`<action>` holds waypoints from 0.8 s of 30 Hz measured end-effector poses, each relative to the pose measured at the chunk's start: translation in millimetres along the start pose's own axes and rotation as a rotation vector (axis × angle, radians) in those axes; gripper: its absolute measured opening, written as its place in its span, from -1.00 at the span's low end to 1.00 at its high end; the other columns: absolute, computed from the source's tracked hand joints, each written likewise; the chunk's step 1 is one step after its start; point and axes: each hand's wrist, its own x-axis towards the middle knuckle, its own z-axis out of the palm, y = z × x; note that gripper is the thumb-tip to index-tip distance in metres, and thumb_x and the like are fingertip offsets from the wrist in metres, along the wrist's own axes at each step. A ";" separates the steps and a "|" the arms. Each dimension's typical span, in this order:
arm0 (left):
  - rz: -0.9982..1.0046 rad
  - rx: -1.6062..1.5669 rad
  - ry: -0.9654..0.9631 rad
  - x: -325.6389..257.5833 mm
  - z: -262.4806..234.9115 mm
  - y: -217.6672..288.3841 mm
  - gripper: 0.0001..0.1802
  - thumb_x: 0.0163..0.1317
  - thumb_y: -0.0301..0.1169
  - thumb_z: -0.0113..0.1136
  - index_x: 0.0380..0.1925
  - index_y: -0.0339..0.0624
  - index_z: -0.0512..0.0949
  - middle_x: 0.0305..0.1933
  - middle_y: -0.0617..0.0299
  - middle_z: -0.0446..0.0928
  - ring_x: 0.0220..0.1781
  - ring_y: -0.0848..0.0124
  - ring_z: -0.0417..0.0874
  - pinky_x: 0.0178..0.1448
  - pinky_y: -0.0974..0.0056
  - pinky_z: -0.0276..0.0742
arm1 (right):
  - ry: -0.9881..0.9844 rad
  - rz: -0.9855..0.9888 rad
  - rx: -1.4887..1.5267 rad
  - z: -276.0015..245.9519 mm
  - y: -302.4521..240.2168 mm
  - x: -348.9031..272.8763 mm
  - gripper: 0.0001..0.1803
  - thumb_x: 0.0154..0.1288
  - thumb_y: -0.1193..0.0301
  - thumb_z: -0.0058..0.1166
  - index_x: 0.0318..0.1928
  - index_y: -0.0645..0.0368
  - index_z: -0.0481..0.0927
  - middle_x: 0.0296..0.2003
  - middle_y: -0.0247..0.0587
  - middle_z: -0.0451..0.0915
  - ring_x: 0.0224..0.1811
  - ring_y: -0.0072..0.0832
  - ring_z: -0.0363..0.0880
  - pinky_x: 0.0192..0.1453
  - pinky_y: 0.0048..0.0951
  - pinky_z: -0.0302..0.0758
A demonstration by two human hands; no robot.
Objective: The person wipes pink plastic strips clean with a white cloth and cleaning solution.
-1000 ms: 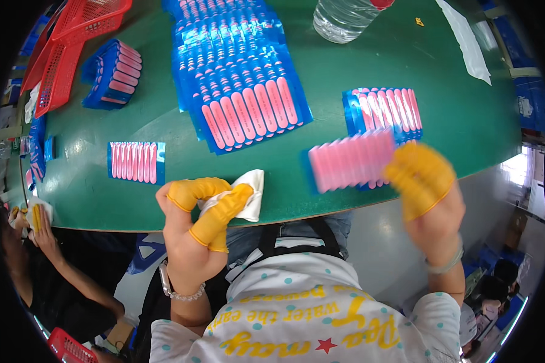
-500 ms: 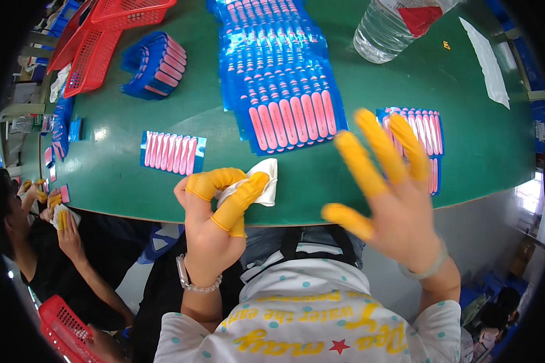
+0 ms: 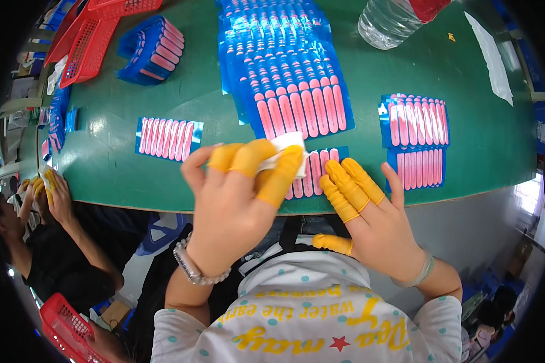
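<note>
Cloth [image 3: 287,145], white and folded, is pinched between the capped thumb and fingertips of the left hand [image 3: 233,199], just above the near edge of the table [image 3: 115,175]; the grip is closed tight on it, with only a small corner showing. Beneath and just behind the cloth lies a blue sheet [image 3: 312,172] of pink strips, close to the near edge and partly hidden by that hand; the right hand [image 3: 375,218] is spread open, holding nothing, its capped fingertips pressed flat on the sheet's right end.

Several risks can be judged from this: the sheet sits so near the edge that it could be dragged off by a firm wipe toward the body if the right hand's pressure is eased; the strips could be lifted or skewed if the cloth is caught on their ends; the smooth yellow caps may let the cloth slip from the pinch. Two more sheets [image 3: 415,142] lie near the right edge, one single sheet [image 3: 168,138] lies to the left, and a long fanned stack [image 3: 287,72] runs toward the far edge; these could be nudged out of order by a wide sweep. A water bottle [image 3: 393,21] lies at the far edge, well apart.
</note>
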 end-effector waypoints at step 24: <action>0.158 -0.188 -0.211 -12.2 5.3 37.6 -0.60 -0.02 -0.44 0.31 -0.09 -0.03 0.75 0.00 0.29 0.56 0.00 0.28 0.54 0.17 0.00 0.20 | 0.089 0.060 0.002 -8.2 18.2 -4.2 -0.37 0.20 0.08 0.28 0.18 0.22 0.62 0.27 -0.19 0.55 0.41 -0.29 0.41 0.53 0.07 0.06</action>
